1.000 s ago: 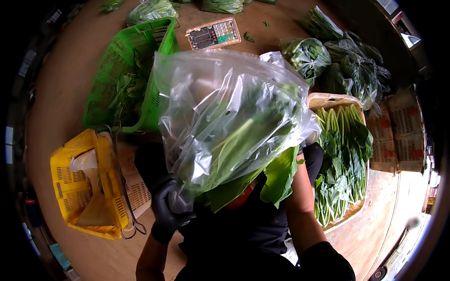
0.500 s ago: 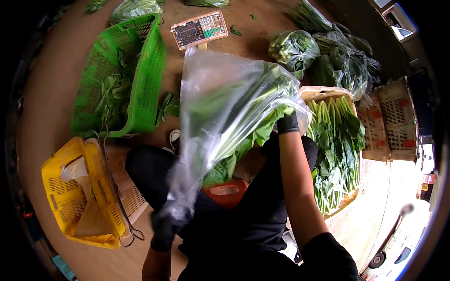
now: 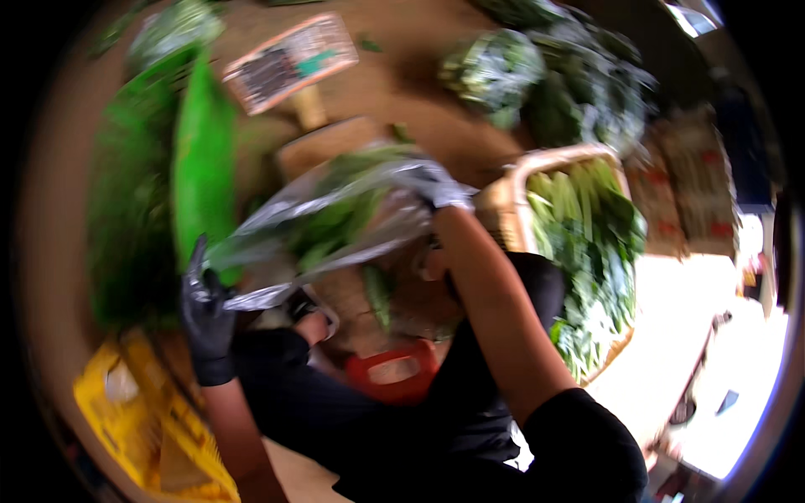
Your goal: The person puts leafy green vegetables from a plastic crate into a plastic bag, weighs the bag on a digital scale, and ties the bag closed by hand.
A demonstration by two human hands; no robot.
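A clear plastic bag [image 3: 277, 220] with leafy green vegetables [image 3: 340, 226] inside stretches between my hands, over my knees and just in front of a scale. My left hand [image 3: 206, 314], in a black glove, holds the bag's left end, with plastic at its thumb and fingers. At the other end, my right hand [image 3: 432, 183] grips the bag from the upper right; plastic and blur partly cover its fingers. The scale [image 3: 293, 63] has a tilted keypad head on a post above a brown platform [image 3: 331, 144].
On the left stand a green crate [image 3: 205, 168] and a yellow crate [image 3: 109, 419]. A tan crate [image 3: 503, 210] of leafy stalks [image 3: 587, 243] stands at my right knee. Bagged greens [image 3: 495, 71] lie beyond it. A red stool [image 3: 392, 373] shows between my legs.
The bag has swung from upright to nearly level, nearer the scale. My left hand has risen to the left, and my right hand has moved left. The view has shifted, blurring things.
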